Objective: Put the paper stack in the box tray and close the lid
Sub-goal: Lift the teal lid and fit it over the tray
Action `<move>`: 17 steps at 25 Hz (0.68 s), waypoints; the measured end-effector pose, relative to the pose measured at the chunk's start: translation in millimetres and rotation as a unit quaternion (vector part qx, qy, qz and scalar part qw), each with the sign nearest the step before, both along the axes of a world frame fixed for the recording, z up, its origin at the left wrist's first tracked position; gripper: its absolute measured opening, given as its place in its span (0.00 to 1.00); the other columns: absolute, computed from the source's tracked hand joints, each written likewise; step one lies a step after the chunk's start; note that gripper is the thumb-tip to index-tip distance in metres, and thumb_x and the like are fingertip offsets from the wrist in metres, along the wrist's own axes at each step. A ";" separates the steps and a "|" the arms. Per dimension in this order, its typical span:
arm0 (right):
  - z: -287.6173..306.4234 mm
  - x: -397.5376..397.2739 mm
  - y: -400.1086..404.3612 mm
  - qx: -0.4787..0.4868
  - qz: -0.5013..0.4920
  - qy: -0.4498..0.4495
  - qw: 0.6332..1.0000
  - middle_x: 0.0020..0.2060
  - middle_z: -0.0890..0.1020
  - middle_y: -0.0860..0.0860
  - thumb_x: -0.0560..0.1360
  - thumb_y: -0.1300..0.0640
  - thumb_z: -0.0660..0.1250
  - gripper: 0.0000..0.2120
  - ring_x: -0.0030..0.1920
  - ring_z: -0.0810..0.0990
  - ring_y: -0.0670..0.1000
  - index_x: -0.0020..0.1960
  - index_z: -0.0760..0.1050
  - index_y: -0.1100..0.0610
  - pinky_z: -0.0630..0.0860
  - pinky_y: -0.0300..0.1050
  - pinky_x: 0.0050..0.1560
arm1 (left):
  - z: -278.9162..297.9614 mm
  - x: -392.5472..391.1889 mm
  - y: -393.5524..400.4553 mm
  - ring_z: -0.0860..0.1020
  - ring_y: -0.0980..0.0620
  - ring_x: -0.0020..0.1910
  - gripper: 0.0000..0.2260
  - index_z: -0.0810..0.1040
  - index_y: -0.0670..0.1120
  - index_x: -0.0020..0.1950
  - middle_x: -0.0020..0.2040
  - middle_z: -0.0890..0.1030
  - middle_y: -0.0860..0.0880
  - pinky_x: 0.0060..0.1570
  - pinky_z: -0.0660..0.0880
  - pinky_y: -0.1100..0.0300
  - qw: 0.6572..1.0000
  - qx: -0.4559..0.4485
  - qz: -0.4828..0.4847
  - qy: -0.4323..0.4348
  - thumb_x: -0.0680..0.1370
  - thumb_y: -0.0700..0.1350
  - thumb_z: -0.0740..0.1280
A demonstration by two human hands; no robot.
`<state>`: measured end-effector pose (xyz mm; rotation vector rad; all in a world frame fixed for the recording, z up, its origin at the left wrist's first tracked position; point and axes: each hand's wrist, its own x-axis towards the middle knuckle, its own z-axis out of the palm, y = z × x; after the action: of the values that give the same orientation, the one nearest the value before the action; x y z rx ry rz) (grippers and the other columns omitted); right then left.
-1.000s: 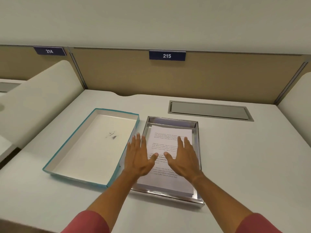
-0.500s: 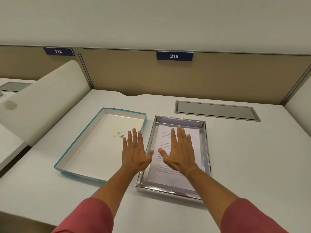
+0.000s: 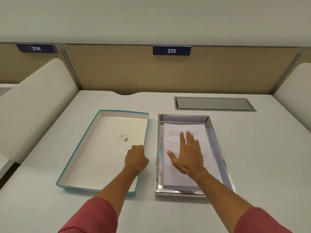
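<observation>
A silver box tray [image 3: 157, 158] lies on the white desk, right of centre. The printed paper stack [image 3: 183, 130] lies flat inside it. My right hand [image 3: 188, 155] rests flat on the stack with its fingers spread. To the left lies the teal-edged lid [image 3: 79, 148], upside down, its white inside showing a small smudge. My left hand [image 3: 136, 161] is curled over the lid's right wall near its middle, fingers closed around that edge.
A grey cable hatch [image 3: 213, 104] is set into the desk behind the tray. Tan partition panels with labels 214 and 215 close off the back. Cream side dividers [image 3: 38, 105] stand at left and right. Bare desk surface lies right of the tray.
My left hand has left the paper, moved left and closed on the lid's right edge. My right hand stays flat on the stack. The view has shifted slightly.
</observation>
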<state>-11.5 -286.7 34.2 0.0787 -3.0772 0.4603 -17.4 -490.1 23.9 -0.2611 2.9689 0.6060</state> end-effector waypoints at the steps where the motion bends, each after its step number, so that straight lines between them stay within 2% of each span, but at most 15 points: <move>1: -0.1 0.6 -0.6 -0.004 -0.006 -0.001 1.000 0.79 0.44 0.55 0.73 0.31 0.54 0.45 0.79 0.42 0.57 0.79 0.42 0.54 0.39 0.54 0.76 | 5.7 -1.7 -2.3 0.80 0.41 0.43 0.02 0.72 0.40 0.40 0.43 0.79 0.41 0.39 0.73 0.57 1.000 0.013 0.004 0.012 0.72 0.36 0.64; 4: 3.7 -2.5 -2.2 -0.024 -0.019 0.001 1.000 0.79 0.46 0.55 0.74 0.32 0.55 0.44 0.79 0.43 0.56 0.79 0.43 0.54 0.38 0.53 0.76 | 40.6 -9.6 -9.9 0.78 0.42 0.35 0.04 0.71 0.40 0.33 0.32 0.73 0.44 0.32 0.68 0.60 0.994 0.068 0.020 0.086 0.67 0.34 0.65; 7: 11.8 -7.8 -7.4 -0.066 -0.026 0.004 0.998 0.79 0.47 0.54 0.75 0.34 0.57 0.42 0.79 0.45 0.56 0.79 0.44 0.54 0.43 0.54 0.77 | 96.3 -18.5 -25.4 0.70 0.53 0.27 0.05 0.76 0.43 0.34 0.32 0.74 0.46 0.34 0.69 0.61 0.972 0.128 0.078 0.181 0.65 0.34 0.64; 10: 24.4 -13.4 -13.6 -0.126 -0.027 -0.002 0.992 0.79 0.51 0.54 0.76 0.37 0.59 0.40 0.79 0.48 0.55 0.79 0.47 0.54 0.48 0.54 0.78 | 148.7 -22.9 -47.6 0.77 0.49 0.35 0.10 0.84 0.43 0.42 0.38 0.79 0.48 0.36 0.72 0.63 0.945 0.173 0.127 0.245 0.67 0.36 0.64; 12: 33.2 -16.1 -18.4 -0.174 -0.027 0.003 0.984 0.79 0.55 0.53 0.76 0.39 0.61 0.38 0.78 0.53 0.56 0.78 0.50 0.54 0.53 0.54 0.76 | 174.4 -23.2 -61.9 0.78 0.50 0.36 0.10 0.85 0.44 0.44 0.39 0.81 0.50 0.35 0.72 0.65 0.932 0.203 0.149 0.261 0.68 0.37 0.65; 13: 38.1 -18.1 -20.1 -0.201 -0.028 0.008 0.979 0.78 0.58 0.53 0.76 0.40 0.62 0.37 0.77 0.56 0.56 0.78 0.52 0.53 0.56 0.55 0.75 | 186.0 -22.8 -66.7 0.79 0.51 0.36 0.09 0.85 0.45 0.43 0.38 0.82 0.49 0.37 0.75 0.64 0.921 0.236 0.162 0.265 0.69 0.37 0.66; 15: 48.4 -23.8 -22.8 -0.264 -0.031 0.004 0.964 0.77 0.62 0.53 0.76 0.42 0.64 0.34 0.76 0.60 0.56 0.77 0.56 0.52 0.60 0.54 0.73 | 207.9 -19.2 -71.9 0.80 0.50 0.37 0.06 0.84 0.46 0.40 0.37 0.83 0.48 0.42 0.79 0.58 0.879 0.354 0.182 0.264 0.69 0.37 0.69; 17: 58.2 -31.0 -22.8 -0.345 -0.034 -0.017 0.938 0.75 0.65 0.53 0.77 0.45 0.64 0.32 0.74 0.64 0.55 0.76 0.59 0.53 0.64 0.54 0.71 | 225.8 -12.8 -73.7 0.81 0.50 0.35 0.06 0.82 0.46 0.39 0.36 0.84 0.49 0.34 0.80 0.63 0.824 0.465 0.193 0.259 0.72 0.36 0.70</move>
<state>-42.5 -309.5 92.4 -0.0552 -2.7363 1.4973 -30.2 -563.7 249.7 -0.6715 2.5797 2.3655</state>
